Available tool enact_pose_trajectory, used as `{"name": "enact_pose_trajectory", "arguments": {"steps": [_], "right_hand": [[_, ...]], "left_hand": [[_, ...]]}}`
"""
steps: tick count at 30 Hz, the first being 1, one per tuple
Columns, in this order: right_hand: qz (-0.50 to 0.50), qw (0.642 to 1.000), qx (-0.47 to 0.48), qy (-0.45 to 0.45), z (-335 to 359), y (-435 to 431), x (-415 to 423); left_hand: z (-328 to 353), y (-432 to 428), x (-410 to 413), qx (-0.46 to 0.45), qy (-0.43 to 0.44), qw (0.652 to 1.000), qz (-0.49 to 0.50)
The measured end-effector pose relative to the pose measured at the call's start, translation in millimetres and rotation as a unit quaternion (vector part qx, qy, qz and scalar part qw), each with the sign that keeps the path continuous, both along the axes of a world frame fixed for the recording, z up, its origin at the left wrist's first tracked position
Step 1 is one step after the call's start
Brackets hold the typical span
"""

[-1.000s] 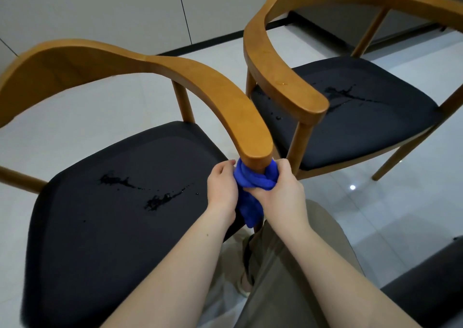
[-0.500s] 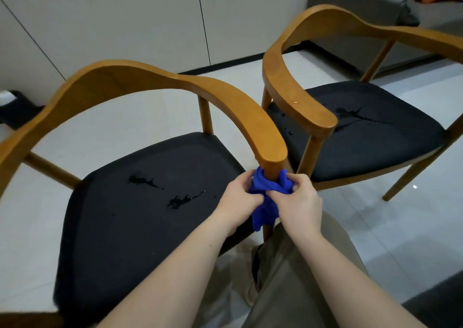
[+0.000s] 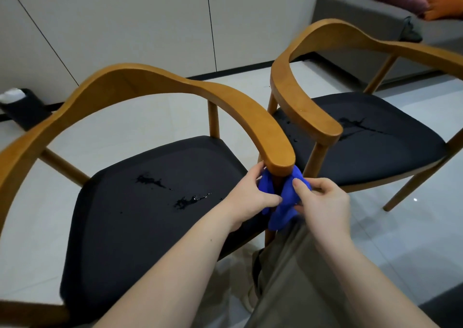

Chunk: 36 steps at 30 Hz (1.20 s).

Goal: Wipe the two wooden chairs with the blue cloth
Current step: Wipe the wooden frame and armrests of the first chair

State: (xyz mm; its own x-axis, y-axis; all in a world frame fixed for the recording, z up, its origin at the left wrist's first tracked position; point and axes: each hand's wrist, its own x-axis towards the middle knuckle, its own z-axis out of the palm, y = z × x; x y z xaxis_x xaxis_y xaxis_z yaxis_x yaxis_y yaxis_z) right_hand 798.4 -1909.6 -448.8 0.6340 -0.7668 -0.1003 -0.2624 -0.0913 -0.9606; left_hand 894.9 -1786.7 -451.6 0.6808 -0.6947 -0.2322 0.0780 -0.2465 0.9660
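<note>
While pinching the crumpled blue cloth [image 3: 284, 213], looped behind the round front post [image 3: 275, 182] of the nearer wooden armchair [image 3: 160, 77] below the armrest [image 3: 273, 142], one end in the left hand [image 3: 250, 197], the other in the right hand [image 3: 325, 202], pull alternately and work downward. Against half a second earlier: ends drawn apart, post's front bared.

Draws right hand [image 3: 323, 202] rightward off the armrest post [image 3: 276, 183], loosens blue cloth [image 3: 285, 207] from its tight wrap, bares wood beside left hand [image 3: 250, 197].

Walls [image 3: 150, 14]: were pale, panelled, with thin dark seams.
Floor [image 3: 140, 112]: was glossy pale tile.
Furniture: a grey sofa [image 3: 363, 17] stood far right.
</note>
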Motion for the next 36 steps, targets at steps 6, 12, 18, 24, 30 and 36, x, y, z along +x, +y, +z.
{"name": "enact_pose_trajectory", "arguments": {"steps": [6, 12, 18, 24, 30, 36], "right_hand": [[0.049, 0.999, -0.017, 0.013, 13.7, 9.9, -17.7], [0.068, 0.996, 0.034, -0.054, 38.1, 49.9, -12.1], [0.106, 0.982, 0.129, -0.087, 57.2, 88.3, 16.2], [0.168, 0.966, 0.168, -0.1, 52.6, 108.3, 40.6], [0.202, 0.957, 0.207, 0.014, 15.4, 84.8, 88.8], [0.252, 0.854, 0.453, -0.04, -6.9, 73.6, 154.4]], "left_hand": [[6.5, 17.0, -6.1, 0.134, -0.087, 0.987, 0.017], [35.0, 47.1, -24.9, 0.019, 0.003, 0.999, 0.035], [59.0, 101.1, -23.0, 0.017, -0.059, 0.998, -0.005], [61.6, 130.4, 1.7, 0.085, -0.212, 0.964, 0.139], [72.2, 138.4, 47.8, 0.023, -0.184, 0.97, 0.159], [60.1, 118.3, 111.1, -0.021, -0.124, 0.974, 0.188]]}}
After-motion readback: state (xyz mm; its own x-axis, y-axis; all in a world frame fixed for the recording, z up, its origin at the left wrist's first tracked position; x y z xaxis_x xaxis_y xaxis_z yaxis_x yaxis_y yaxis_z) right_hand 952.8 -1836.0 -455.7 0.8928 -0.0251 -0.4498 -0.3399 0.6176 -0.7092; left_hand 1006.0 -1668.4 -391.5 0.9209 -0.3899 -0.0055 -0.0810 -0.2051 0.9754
